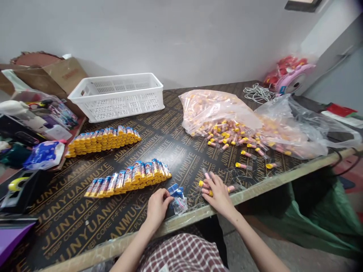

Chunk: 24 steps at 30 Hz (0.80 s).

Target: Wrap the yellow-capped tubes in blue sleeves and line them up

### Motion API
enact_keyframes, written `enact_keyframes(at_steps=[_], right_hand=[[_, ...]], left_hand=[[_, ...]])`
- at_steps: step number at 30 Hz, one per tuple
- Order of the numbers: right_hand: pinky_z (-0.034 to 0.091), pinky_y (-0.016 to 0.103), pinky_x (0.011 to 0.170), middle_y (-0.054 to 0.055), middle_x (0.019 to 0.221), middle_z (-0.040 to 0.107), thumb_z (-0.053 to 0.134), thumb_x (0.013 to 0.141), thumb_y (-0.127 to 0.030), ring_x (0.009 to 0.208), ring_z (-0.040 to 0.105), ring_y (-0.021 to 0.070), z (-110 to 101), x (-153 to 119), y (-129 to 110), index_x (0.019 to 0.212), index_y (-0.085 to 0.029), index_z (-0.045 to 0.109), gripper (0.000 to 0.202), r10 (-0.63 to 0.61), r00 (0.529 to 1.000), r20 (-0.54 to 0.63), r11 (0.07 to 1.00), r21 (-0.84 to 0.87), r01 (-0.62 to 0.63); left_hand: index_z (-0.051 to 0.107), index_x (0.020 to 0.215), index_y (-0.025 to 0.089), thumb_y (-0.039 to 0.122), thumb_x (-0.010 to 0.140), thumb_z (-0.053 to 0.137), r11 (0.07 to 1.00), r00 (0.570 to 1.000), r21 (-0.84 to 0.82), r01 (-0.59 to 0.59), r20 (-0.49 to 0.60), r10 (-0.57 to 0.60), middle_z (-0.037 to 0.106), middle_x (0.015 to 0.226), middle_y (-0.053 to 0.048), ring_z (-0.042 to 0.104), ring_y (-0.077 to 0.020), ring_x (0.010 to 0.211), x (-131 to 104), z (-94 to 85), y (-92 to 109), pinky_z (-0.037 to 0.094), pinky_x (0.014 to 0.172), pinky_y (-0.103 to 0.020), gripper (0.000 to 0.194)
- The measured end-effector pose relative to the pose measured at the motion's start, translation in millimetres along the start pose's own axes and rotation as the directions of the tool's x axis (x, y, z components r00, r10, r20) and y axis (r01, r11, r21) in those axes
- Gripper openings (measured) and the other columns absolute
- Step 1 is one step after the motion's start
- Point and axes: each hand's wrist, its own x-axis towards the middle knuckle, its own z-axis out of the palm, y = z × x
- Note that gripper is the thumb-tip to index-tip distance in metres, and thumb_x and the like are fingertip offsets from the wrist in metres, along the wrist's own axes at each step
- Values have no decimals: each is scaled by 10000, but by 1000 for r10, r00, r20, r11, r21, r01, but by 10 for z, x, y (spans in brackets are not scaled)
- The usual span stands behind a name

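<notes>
My left hand [157, 207] is closed at the table's front edge, thumb and fingers pinched at the side of a small pile of blue-and-clear printed plastic wrappers [177, 197]. To its right, my right hand [220, 193] curls over several small clear tubes with yellow caps and pink contents [204, 184], its fingertips on them. One tube points up beside the fingers. Left of my hands, blue-wrapped tubes with yellow caps stand stacked in a front block [127, 177] and a rear block [103, 141].
A white plastic basket [119, 104] stands at the back. Loose yellow-capped tubes [227, 132] spill from a translucent bag [215, 105]. Farther right lie another clear bag [303, 128], a white cable [259, 92] and a pink fan [295, 79]. A tape dispenser [17, 189] sits at left.
</notes>
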Motion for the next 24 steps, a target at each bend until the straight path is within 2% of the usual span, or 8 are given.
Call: enact_keyframes(at_steps=[4, 7, 10, 12, 14, 17, 20, 24], right_hand=[[295, 488, 978, 98, 1352, 432, 582, 718, -259, 1310, 295, 312, -30, -88, -138, 1147, -264, 549, 430, -30, 999, 21, 1000, -4, 30], [296, 530, 973, 120, 1347, 430, 603, 703, -243, 1262, 367, 323, -87, -74, -181, 1187, -254, 529, 490, -113, 993, -28, 993, 33, 114], [332, 522, 983, 94, 1113, 585, 562, 744, -186, 1121, 505, 270, -132, -44, -232, 1101, -228, 570, 359, -271, 961, -62, 953, 121, 277], [325, 532, 1005, 56, 918, 628, 517, 760, -128, 1029, 553, 246, -133, -31, -266, 990, -224, 599, 263, -329, 942, -57, 934, 130, 334], [339, 540, 998, 49, 853, 634, 503, 745, -87, 945, 573, 242, -114, -27, -292, 918, -217, 611, 242, -321, 946, -31, 942, 90, 323], [353, 550, 979, 64, 879, 648, 508, 725, -67, 856, 570, 243, -88, -24, -326, 879, -207, 628, 239, -278, 961, 4, 960, 37, 277], [408, 513, 931, 77, 924, 640, 498, 785, -125, 902, 567, 252, -115, -21, -390, 987, -206, 625, 252, -245, 969, 1, 959, 146, 243], [485, 380, 845, 78, 1026, 607, 444, 886, -249, 959, 583, 214, -230, -34, -557, 1194, -219, 524, 320, -164, 986, -32, 883, 441, 161]], left_hand=[[597, 683, 191, 224, 780, 519, 999, 1000, -28, -29, 5, 29, 626, 695, -14, 558, -159, 668, -36, -33, 27, 350, 635, -248, 129], [595, 678, 198, 241, 769, 532, 997, 999, -74, -37, -20, 35, 615, 659, -3, 549, -153, 630, -59, -48, 31, 347, 612, -245, 119], [559, 608, 189, 264, 716, 592, 989, 998, -144, -36, -59, 28, 569, 597, 11, 511, -140, 582, -68, -55, 50, 338, 575, -238, 136], [542, 594, 180, 266, 680, 623, 960, 999, -281, -3, -47, -11, 557, 589, 15, 503, -131, 577, -61, -61, 77, 352, 566, -233, 146], [510, 602, 177, 275, 661, 636, 861, 996, -500, 88, 23, -89, 543, 566, 26, 506, -122, 554, -47, -72, 110, 379, 555, -230, 170], [455, 637, 185, 265, 607, 681, 576, 961, -772, 268, 175, -213, 522, 512, 57, 509, -108, 489, -26, -100, 151, 429, 536, -239, 241], [504, 727, 172, 180, 497, 761, 344, 917, -866, 364, 268, -295, 589, 543, 47, 533, -98, 481, -16, -131, 164, 453, 532, -229, 345], [621, 763, 113, 180, 457, 818, 175, 883, -905, 387, 309, -354, 660, 649, -17, 575, -85, 548, -8, -138, 147, 462, 550, -190, 370]])
